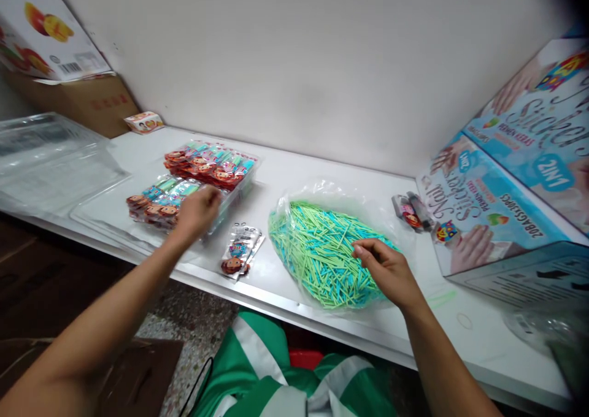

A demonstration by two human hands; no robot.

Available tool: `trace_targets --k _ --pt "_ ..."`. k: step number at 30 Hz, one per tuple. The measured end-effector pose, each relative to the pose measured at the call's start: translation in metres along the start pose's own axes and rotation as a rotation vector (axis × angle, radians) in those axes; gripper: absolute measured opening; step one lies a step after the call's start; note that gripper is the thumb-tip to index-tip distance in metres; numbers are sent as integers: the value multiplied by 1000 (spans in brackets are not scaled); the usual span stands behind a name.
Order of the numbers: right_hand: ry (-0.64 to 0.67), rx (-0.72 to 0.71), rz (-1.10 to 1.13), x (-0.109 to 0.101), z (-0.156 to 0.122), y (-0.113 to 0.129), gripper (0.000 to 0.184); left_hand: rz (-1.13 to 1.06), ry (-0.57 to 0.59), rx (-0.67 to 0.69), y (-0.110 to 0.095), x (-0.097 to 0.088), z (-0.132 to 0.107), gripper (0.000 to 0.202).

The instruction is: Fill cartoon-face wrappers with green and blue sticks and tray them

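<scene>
The heap of green and blue sticks [331,257] lay in the lower centre-right of the frame, inside a clear plastic bag [317,191] whose mouth was spread wide. My right hand [356,249] was over the right part of that heap, its thumb and curled fingertips drawn close together; I could not tell whether a stick was pinched there. Left of the bag, in the lower centre, a few loose packets [237,254] lay on the white bench [276,165], between my two hands.

Farther left, at centre-left of the frame, filled packets [207,162] were stacked in two rows in a clear tray [224,211]. My left hand [205,201] was at the right end of the nearer row, its fingers folded in; its back hid the fingertips, so I could not tell what they held.

A couple more packets [411,213] lay right of the bag, beside the blue printed cartons [488,202] at the right edge. Clear plastic trays [50,159] sat at far left, below a fruit-printed box [55,30] in the upper left.
</scene>
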State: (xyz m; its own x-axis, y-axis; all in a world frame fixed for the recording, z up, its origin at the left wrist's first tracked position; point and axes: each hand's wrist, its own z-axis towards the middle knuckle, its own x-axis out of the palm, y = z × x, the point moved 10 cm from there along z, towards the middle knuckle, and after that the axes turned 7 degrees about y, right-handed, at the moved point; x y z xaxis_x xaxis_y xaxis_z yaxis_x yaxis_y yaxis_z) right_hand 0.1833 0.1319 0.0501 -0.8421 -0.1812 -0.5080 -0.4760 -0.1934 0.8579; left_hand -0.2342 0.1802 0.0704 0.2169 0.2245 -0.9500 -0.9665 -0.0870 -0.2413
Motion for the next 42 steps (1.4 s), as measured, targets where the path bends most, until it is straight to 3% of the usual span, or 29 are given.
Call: trace_targets --k 1,3,5,8,11,14,17,19,22,24,27,30,33,38,42 --pt "5 -10 2 2 0 1 25 -6 133 45 -19 24 -13 35" --pt "23 -31 -1 6 0 6 23 49 260 23 -36 63 -39 43" --pt "44 -46 -18 9 -2 10 21 86 255 -146 -21 88 -54 53" --pt "59 -50 -46 8 -6 13 20 -55 255 -397 19 117 -62 57" --pt "42 -38 -45 3 -9 6 20 -239 159 -475 41 123 -55 43" --pt "24 -11 -51 -3 -9 -9 21 -383 18 -442 40 109 -49 30" --pt "15 29 -78 -2 -7 -21 22 -759 -61 -380 16 94 -53 29" --pt "38 47 -58 10 -5 -22 24 -1058 -18 -359 -15 90 -63 32" --pt "147 36 54 50 -4 -9 29 -1343 205 -244 -91 91 -81 29" --pt "285 -8 132 84 -6 5 29 -1442 358 -180 -138 97 -95 24" --pt "355 -54 206 108 -11 14 23 -1620 539 -194 -181 114 -112 23" --pt "407 -39 178 112 -18 6 25 -1736 685 -254 -196 133 -123 27" --pt "479 -14 39 103 -21 -9 32 -1722 666 -335 -187 143 -126 26" --pt "254 8 -546 60 0 -28 30 -1668 625 -432 -180 149 -132 24" --pt "301 -15 -908 74 16 -32 33 -1789 635 -465 -191 145 -134 23"
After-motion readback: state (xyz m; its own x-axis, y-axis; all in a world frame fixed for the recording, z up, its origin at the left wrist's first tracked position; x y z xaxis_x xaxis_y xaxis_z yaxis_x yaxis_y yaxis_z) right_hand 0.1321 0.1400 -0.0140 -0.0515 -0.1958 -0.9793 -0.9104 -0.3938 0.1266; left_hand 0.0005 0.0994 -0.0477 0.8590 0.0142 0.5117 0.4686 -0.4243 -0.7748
